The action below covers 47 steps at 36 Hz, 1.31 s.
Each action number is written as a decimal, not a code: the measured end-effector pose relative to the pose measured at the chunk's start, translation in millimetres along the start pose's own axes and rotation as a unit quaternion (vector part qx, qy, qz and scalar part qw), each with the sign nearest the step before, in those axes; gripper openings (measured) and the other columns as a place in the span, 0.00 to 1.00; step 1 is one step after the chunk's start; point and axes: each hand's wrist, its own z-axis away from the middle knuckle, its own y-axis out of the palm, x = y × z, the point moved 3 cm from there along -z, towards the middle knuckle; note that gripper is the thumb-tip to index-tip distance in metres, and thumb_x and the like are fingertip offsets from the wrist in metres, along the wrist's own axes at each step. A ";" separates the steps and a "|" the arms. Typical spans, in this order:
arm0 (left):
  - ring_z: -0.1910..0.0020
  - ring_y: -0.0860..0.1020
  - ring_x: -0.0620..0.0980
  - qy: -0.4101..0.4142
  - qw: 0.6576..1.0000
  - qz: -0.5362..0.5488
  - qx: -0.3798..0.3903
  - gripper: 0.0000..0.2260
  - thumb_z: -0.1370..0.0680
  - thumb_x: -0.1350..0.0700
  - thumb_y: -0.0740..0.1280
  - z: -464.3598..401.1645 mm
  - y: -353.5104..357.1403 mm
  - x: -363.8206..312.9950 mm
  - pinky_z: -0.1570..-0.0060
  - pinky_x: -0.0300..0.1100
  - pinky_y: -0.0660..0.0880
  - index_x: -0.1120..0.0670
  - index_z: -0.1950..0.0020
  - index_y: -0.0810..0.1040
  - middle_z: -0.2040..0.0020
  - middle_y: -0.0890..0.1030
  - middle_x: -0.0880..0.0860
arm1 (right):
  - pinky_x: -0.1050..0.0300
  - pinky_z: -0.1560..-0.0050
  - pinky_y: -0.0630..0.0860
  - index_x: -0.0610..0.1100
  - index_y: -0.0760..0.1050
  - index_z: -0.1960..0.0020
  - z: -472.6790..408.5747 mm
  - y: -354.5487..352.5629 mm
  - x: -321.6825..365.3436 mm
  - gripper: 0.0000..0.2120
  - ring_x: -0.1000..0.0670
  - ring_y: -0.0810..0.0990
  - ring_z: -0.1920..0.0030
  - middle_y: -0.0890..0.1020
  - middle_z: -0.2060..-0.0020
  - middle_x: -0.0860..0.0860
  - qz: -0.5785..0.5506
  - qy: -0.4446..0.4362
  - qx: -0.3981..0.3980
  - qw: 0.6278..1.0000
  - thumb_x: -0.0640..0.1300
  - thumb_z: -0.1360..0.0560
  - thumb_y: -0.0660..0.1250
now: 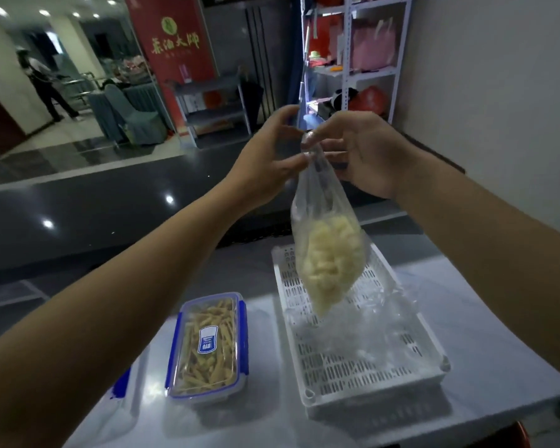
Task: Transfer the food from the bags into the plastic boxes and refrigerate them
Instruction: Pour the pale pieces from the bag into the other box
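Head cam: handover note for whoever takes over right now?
Right hand pinches the neck of the clear bag, held in the air over the white basket.
Left hand fingers the bag's top; firm grip unclear.
Bag holds pale food pieces.
Done: closed box with blue clips holds yellow strips.
Empty plastic lies in the basket.
Left: open the bag, box its food, refrigerate the boxes.

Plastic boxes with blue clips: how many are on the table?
2: a lidded box of yellow sticks beside the white basket, and another left of it, mostly hidden by the forearm.
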 end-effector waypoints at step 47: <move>0.50 0.83 0.48 -0.143 0.943 0.265 -0.145 0.09 0.28 0.55 0.75 263.3 -321.0 122.8 0.49 0.44 0.81 0.51 0.48 0.83 0.51 0.84 0.50 | 0.31 0.35 0.70 0.42 0.75 0.30 24.6 326.7 -225.8 0.36 0.34 0.71 0.29 0.72 0.28 0.37 -0.470 0.341 0.257 0.772 0.50 0.35 0.82</move>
